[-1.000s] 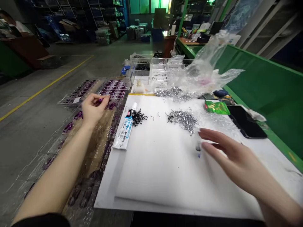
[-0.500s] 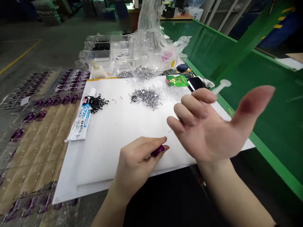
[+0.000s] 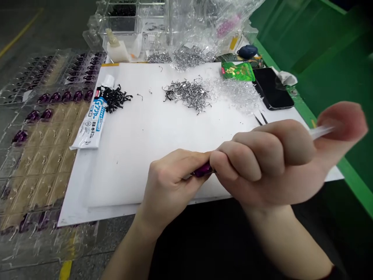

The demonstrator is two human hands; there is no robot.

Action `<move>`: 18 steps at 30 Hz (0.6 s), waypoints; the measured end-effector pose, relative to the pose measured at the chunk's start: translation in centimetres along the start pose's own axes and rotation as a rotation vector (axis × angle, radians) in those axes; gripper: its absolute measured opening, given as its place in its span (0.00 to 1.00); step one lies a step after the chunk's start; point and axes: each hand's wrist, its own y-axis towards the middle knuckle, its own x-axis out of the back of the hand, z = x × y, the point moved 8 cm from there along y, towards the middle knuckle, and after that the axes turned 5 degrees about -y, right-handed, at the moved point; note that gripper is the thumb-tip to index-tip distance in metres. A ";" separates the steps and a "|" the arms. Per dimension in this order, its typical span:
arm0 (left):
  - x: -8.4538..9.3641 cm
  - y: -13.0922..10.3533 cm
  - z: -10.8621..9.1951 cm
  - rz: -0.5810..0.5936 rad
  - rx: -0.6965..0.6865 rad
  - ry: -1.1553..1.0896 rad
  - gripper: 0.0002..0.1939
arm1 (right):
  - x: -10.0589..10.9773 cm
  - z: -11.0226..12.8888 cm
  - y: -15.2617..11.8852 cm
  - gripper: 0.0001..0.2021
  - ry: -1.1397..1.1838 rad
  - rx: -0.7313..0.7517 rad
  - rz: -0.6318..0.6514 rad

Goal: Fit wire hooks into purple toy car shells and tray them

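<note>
Worktop [image 3: 74,198]: pale board with a white sheet [image 3: 116,136] laid over it; both hands are above its near edge.

Trays [image 3: 39,163]: clear, moulded, beside the worktop on the left; glossy purple pieces in some compartments.

Right hand [image 3: 271,163]: fingers curled inward in a fist, thumb raised and set against the end of the rod; little-finger side close by the left fingertips, contact uncertain.

Left hand [image 3: 175,175]: thumb and fingers pinching the purple piece.

Tube [image 3: 90,124]: white and blue, lying flat on the left, cap away from the wearer.

Silver strands [image 3: 189,93]: loose heap, mid-sheet. Black strands [image 3: 116,99]: smaller heap, against the tube.

Pale plastic rod [image 3: 320,132]: slim, emerging from the right fist toward the thumb; remainder hidden by the fingers. Probably light and rather stiff; best taken along its length, thumb at the end.

Purple piece [image 3: 202,170]: shiny, partly covered by the fingers, low over the near edge of the sheet. Judged very light, hard and slick, apt to slip or turn under uneven pressure; any fine parts would be fragile. Best hold: opposite rims, lightly, face untouched.
</note>
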 end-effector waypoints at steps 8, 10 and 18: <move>-0.1 0.1 -0.2 0.002 -0.019 -0.030 0.15 | 0.5 -0.5 -1.1 0.32 -0.258 -0.228 0.099; -0.1 0.1 -0.1 -0.002 -0.026 -0.030 0.15 | 0.5 -0.8 -1.2 0.33 -0.238 -0.239 0.089; 0.0 -0.3 -0.4 -0.004 -0.052 -0.003 0.13 | -1.1 -0.6 -0.5 0.31 -0.222 -0.119 0.142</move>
